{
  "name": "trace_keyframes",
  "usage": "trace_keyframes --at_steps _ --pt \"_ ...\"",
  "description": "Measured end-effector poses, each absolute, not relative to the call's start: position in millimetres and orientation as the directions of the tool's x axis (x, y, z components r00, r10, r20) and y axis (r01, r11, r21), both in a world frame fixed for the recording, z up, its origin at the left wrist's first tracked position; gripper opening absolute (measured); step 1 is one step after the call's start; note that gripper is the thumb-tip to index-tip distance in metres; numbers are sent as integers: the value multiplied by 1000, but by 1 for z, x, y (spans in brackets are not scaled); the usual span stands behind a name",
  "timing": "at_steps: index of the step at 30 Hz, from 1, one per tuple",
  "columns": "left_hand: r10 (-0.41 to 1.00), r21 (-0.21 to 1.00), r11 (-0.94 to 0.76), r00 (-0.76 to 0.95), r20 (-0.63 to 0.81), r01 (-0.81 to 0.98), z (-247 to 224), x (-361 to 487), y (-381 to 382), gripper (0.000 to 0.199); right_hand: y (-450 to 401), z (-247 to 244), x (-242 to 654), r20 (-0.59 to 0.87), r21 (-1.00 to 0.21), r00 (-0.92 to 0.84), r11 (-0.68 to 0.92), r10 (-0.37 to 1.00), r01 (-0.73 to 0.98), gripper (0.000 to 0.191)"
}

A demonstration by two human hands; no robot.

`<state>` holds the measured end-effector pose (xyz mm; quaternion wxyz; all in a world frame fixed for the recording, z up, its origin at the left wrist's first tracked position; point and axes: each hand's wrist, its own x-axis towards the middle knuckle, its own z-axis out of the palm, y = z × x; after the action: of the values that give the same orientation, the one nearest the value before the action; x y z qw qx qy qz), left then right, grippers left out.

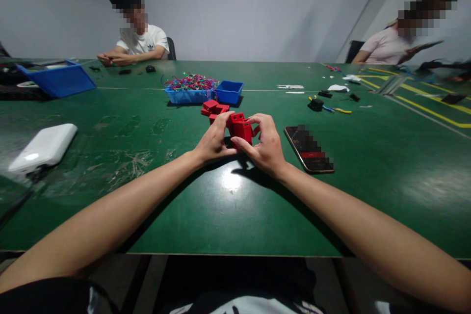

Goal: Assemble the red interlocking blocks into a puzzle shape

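Observation:
Between my two hands is a red plastic block (241,130) with small round holes in its top, held just above the green table. My left hand (217,140) grips its left side, with the thumb low and the fingers behind. On the right side my right hand (267,144) holds it, thumb across the front and fingers curled around the edge. Right behind my left hand lie several more red plastic blocks (211,106), partly hidden by my fingers. What exactly the red block is cannot be made out.
Behind the blocks stand a blue bin (189,96) heaped with coloured wires and a smaller blue bin (230,92). A phone (309,152) lies to the right, a white power bank (44,147) to the left. Two people sit across the table (206,216).

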<state>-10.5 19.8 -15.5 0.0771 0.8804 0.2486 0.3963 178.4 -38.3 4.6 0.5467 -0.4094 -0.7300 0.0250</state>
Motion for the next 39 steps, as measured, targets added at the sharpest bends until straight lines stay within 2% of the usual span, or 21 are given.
trace_keyframes --at_steps 8,12,26,39 --pt "512 398 -858 589 625 324 -14 -11 19 96 -29 -2 185 733 -426 -282 741 619 519 64" --pt "487 388 -872 604 631 298 -13 -10 18 94 -27 -3 186 712 -410 -336 753 616 514 60" --pt "395 326 -917 626 672 229 -14 -8 22 95 -31 -1 180 741 -279 -322 706 589 650 50" --pt "401 336 -914 635 660 227 -14 -8 22 98 -33 -4 180 703 -374 -263 658 660 653 56"
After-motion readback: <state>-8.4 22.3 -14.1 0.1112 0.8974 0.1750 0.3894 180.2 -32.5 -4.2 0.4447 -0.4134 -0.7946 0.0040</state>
